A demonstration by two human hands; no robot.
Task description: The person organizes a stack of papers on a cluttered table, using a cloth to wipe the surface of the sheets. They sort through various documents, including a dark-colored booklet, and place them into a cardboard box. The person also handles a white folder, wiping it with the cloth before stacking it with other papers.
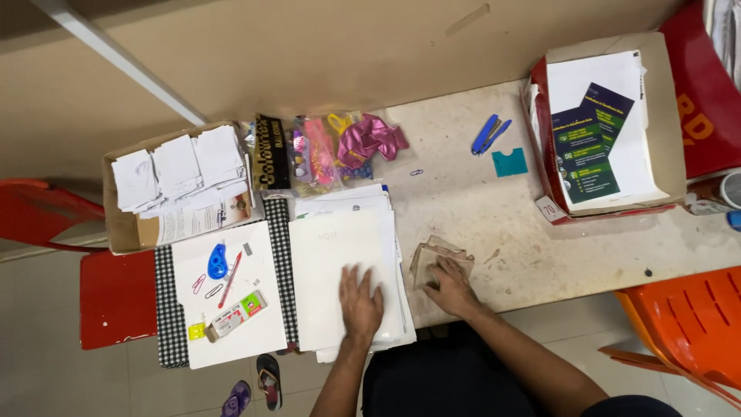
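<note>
Left hand (360, 300) lies flat, fingers released, on the paper stack (343, 270) at lower centre of the bench (494, 208). Right hand (451, 287) presses a clear plastic sleeve (434, 256) just beside; no sheet yet inside, it seems.

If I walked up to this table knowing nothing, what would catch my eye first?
Probably the person's two hands at the near edge: the left hand lies flat on a stack of white paper, and the right hand rests on a clear plastic piece. Next, the bright pink balloons in a bag at the far side, and the box of dark leaflets on the right.
</note>
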